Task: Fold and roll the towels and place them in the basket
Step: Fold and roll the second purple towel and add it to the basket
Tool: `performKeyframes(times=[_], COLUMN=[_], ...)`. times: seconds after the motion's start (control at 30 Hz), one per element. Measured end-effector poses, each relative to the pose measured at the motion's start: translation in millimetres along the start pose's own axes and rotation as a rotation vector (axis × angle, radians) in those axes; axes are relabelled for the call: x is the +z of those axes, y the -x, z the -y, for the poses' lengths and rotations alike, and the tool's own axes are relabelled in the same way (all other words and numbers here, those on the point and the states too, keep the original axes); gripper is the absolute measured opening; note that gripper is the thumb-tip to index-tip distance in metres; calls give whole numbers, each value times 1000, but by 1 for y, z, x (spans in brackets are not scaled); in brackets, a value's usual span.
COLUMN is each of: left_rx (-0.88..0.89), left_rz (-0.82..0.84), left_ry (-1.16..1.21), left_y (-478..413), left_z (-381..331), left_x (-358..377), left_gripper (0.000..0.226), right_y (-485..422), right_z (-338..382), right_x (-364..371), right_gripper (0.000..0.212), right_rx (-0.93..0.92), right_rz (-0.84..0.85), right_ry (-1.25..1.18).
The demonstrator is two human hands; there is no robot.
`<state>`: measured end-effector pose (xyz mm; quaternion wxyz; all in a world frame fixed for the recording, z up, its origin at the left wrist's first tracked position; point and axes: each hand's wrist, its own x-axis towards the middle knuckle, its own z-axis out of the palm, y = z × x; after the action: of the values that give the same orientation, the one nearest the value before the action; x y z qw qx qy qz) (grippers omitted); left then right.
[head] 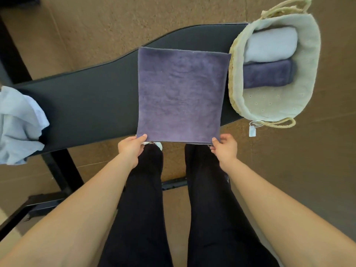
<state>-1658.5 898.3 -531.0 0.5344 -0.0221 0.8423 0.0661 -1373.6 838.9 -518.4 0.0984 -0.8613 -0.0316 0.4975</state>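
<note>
The single wide-angle head camera looks steeply down from close above, centring the purple towel (181, 93) on the black table (96, 97), with left hand (131, 149) and right hand (225, 151) just below.

purple towel (181, 93): plush matt cloth, pinched at fingers (143, 136)
basket (234, 74): rough woven straw, cloth lining
table (92, 101): smooth matt black

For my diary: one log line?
left hand pinches towel corner | right hand pinches other corner | basket holds white roll, purple roll
</note>
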Motion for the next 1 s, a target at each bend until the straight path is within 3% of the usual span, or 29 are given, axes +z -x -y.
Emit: performKeyframes(times=[0.07,0.13,0.2,0.3,0.43,0.63,0.83,1.0], left_rx=[62,140,225,318,402,432,440,496], left_rz=[-15,-7,20,109,220,288,284,447], left_ry=[20,41,32,-11,14,130,137,53], left_y=[7,13,19,28,40,45,48,38], left_z=[-8,-18,-31,-57,-101,-156,-181,-185], left_x=[-12,-22,-30,-33,-19,19,45,52], left_gripper=[19,21,27,11,18,18,30,71], right_y=[12,22,31,35,27,20,6,3], right_z=[1,5,16,38,71,115,140,153], right_x=[3,3,0,-5,-9,-4,4,4], right_gripper=[32,47,41,25,19,47,61,83], right_rx=[-9,-45,-99,-89,-73,-279,-356,-477], right_rz=[-4,-1,22,24,47,49,30,38], right_ry=[-23,-76,-141,-279,-496,-479,-396,-289])
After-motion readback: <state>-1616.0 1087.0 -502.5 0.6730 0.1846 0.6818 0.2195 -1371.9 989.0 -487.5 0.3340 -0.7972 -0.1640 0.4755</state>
